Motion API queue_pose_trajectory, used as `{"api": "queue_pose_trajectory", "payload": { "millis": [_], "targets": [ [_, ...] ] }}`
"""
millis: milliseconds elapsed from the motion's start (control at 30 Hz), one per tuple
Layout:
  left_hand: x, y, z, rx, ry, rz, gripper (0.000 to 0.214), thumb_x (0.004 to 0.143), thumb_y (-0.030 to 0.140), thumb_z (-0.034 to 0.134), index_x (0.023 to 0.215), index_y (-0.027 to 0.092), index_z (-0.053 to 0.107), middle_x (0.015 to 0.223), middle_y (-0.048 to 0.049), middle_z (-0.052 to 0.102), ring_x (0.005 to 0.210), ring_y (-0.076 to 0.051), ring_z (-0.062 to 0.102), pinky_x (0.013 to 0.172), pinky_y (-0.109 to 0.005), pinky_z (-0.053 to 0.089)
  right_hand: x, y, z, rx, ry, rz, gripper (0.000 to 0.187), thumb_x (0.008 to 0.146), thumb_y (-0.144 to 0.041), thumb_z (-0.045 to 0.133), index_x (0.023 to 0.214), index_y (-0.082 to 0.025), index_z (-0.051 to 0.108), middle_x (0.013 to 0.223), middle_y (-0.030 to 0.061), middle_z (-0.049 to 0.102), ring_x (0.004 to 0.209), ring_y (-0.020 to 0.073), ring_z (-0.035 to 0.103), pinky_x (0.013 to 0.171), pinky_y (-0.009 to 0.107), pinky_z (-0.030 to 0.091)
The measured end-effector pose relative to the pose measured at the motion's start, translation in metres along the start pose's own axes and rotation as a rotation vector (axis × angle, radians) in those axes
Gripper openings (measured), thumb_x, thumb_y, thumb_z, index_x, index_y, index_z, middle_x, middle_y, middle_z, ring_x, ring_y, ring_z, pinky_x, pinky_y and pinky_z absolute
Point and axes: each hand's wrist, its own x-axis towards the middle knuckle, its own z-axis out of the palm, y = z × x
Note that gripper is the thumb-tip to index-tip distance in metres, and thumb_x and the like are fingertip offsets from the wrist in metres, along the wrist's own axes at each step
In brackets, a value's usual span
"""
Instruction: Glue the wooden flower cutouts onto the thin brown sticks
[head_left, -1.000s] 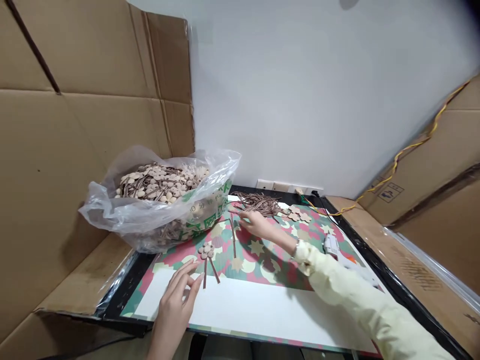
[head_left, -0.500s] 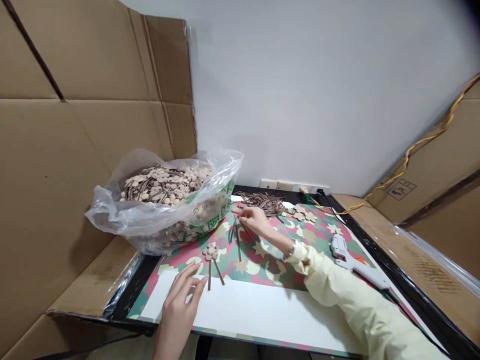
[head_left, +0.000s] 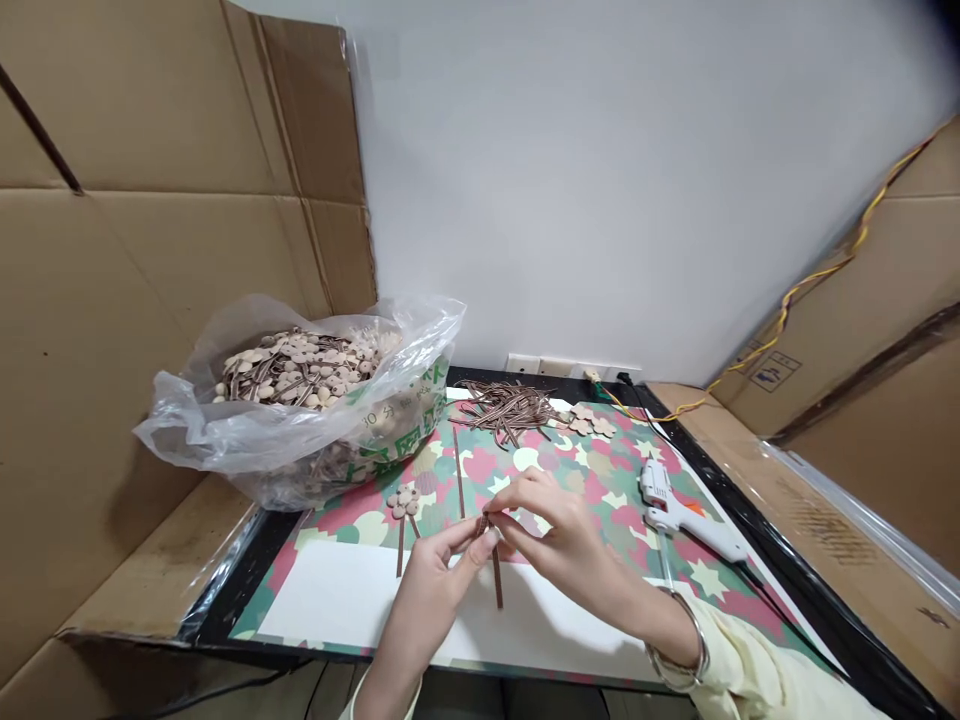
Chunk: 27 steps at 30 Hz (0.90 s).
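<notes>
My left hand (head_left: 439,580) and my right hand (head_left: 566,535) meet over the front of the table, fingertips pinched together on a thin brown striped strip (head_left: 497,582). One end of it hangs down below the fingers; the part between the fingertips is mostly hidden. Left of my hands lies a wooden flower (head_left: 403,502) with two strips as legs, one partly covered by my left hand. A single loose strip (head_left: 458,475) lies on the patterned sheet just beyond my fingers.
Behind is a pile of brown strips (head_left: 506,408) beside flat wooden flower shapes (head_left: 589,422). A plastic bag (head_left: 300,440) full of finished pieces stands at left. A corded white glue gun (head_left: 694,525) lies at right. Cardboard (head_left: 172,260) walls the left side.
My right hand has come back from near the strip pile towards me with a strip. My left hand has moved right to meet it and closed on the strip.
</notes>
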Motion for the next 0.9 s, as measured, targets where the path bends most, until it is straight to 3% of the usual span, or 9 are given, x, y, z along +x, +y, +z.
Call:
{"api": "queue_pose_trajectory", "payload": {
  "millis": [67,167,267,333,500,667,900],
  "targets": [
    [0.0,0.0,0.004,-0.027,-0.035,-0.015,0.032,0.086,0.038,0.051,0.088,0.015,0.073,0.087,-0.0052,0.072,0.081,-0.018,0.062,0.081,-0.027,0.045,-0.004,0.0,-0.004,0.027,0.018,0.036,0.01,0.084,-0.017,0.055,0.083,-0.021,0.063,0.077,0.003,0.065,0.076,0.0175,0.054,0.068,0.031,0.045],
    [-0.001,0.0,0.006,-0.004,-0.032,-0.041,0.036,0.085,0.038,0.052,0.063,0.015,0.07,0.071,-0.0032,0.069,0.072,-0.017,0.06,0.079,-0.025,0.043,-0.007,0.001,-0.015,0.14,-0.031,0.207,0.009,0.084,-0.025,0.057,0.083,-0.022,0.066,0.08,0.0026,0.066,0.078,0.0174,0.058,0.068,0.031,0.048],
    [-0.002,0.0,0.009,0.056,-0.002,-0.044,0.036,0.084,0.038,0.052,0.06,0.015,0.067,0.07,-0.0027,0.068,0.076,-0.017,0.06,0.077,-0.024,0.042,-0.007,0.004,-0.029,0.26,-0.171,0.401,0.02,0.083,-0.037,0.057,0.092,-0.022,0.068,0.089,0.0029,0.067,0.082,0.0168,0.061,0.069,0.029,0.049],
    [-0.003,0.001,0.011,0.1,0.003,-0.046,0.037,0.085,0.039,0.051,0.061,0.016,0.067,0.072,-0.003,0.068,0.078,-0.018,0.06,0.075,-0.024,0.042,-0.005,0.006,-0.038,0.27,-0.223,0.459,0.027,0.084,-0.042,0.055,0.094,-0.021,0.068,0.09,0.0033,0.067,0.08,0.0158,0.061,0.065,0.026,0.048],
    [-0.004,0.004,0.021,0.209,0.014,-0.044,0.039,0.085,0.042,0.048,0.061,0.017,0.065,0.066,-0.0007,0.065,0.068,-0.016,0.056,0.067,-0.022,0.039,-0.006,0.004,-0.043,0.276,-0.307,0.435,0.031,0.083,-0.045,0.055,0.079,-0.017,0.068,0.077,0.0027,0.064,0.068,0.0128,0.056,0.06,0.022,0.045],
    [-0.005,0.005,0.028,0.288,0.017,-0.037,0.043,0.087,0.042,0.045,0.06,0.016,0.066,0.066,-0.0008,0.063,0.063,-0.014,0.052,0.062,-0.022,0.037,-0.008,-0.001,-0.041,0.204,-0.275,0.435,0.029,0.083,-0.04,0.056,0.072,-0.015,0.066,0.071,0.0031,0.062,0.065,0.0131,0.054,0.057,0.021,0.043],
    [-0.005,0.005,0.03,0.151,-0.043,-0.068,0.037,0.085,0.044,0.048,0.074,0.015,0.069,0.077,-0.0038,0.069,0.072,-0.017,0.058,0.067,-0.022,0.041,-0.006,0.009,-0.04,0.195,-0.291,0.388,0.033,0.085,-0.04,0.052,0.069,-0.015,0.064,0.066,0.0034,0.061,0.061,0.0132,0.053,0.055,0.023,0.039]
  ]
}}
